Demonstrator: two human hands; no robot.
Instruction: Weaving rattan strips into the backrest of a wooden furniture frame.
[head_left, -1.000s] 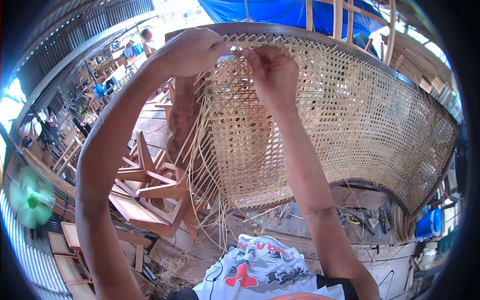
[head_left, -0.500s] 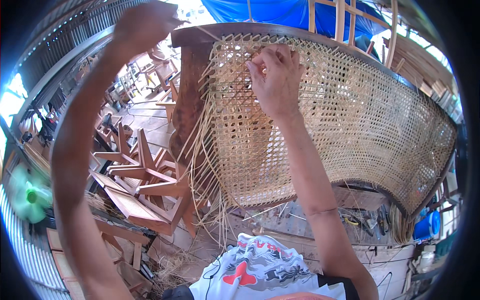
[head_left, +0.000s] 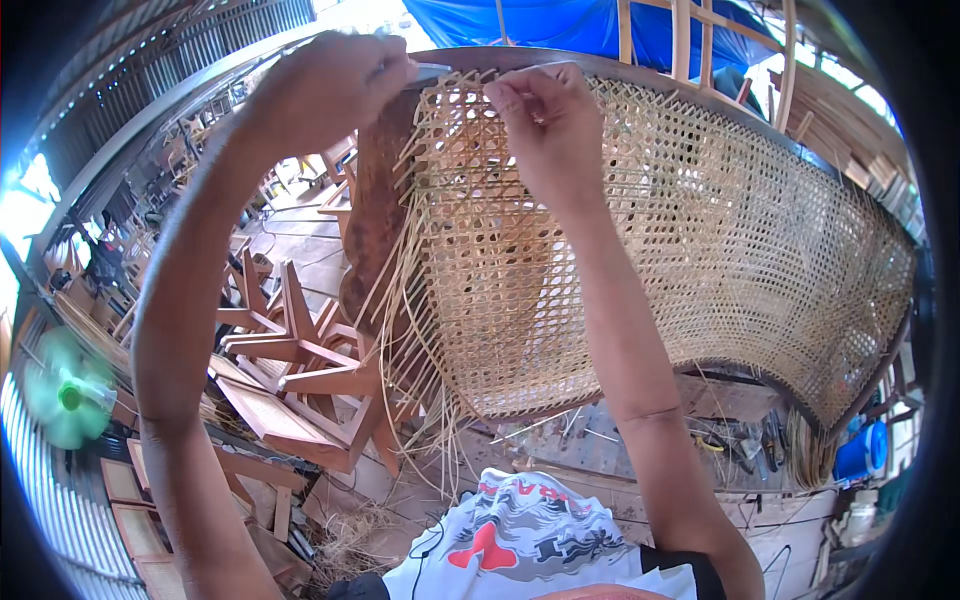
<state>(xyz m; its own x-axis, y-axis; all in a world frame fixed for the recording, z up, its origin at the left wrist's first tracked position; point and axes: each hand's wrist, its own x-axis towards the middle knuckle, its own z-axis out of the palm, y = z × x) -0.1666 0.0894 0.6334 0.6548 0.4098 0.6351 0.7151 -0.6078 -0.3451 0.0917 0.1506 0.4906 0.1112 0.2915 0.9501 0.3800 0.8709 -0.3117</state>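
Note:
A woven cane panel (head_left: 500, 300) spans a curved dark wooden frame (head_left: 362, 230), and loose cane strands (head_left: 400, 270) hang from its left edge. Beyond the frame's top left corner, my left hand (head_left: 325, 95) is closed, gripping what looks like a pale cane strand (head_left: 432, 71) that runs toward the panel's upper edge. My right hand (head_left: 555, 130) lies against the weave near the top, its thumb and fingers pinched together. Whatever sits between those right fingertips is hidden.
Wooden chair frames (head_left: 310, 350) are piled at the left, near a green spinning fan (head_left: 70, 395). Pliers and other tools (head_left: 745, 445) lie on a surface beneath the panel. A blue container (head_left: 860, 452) stands at the right, and cane scraps (head_left: 350, 545) litter the floor.
My left hand has come down and to the right, closer to the panel's top left corner. My right hand has shifted slightly up toward the top edge, still pinched.

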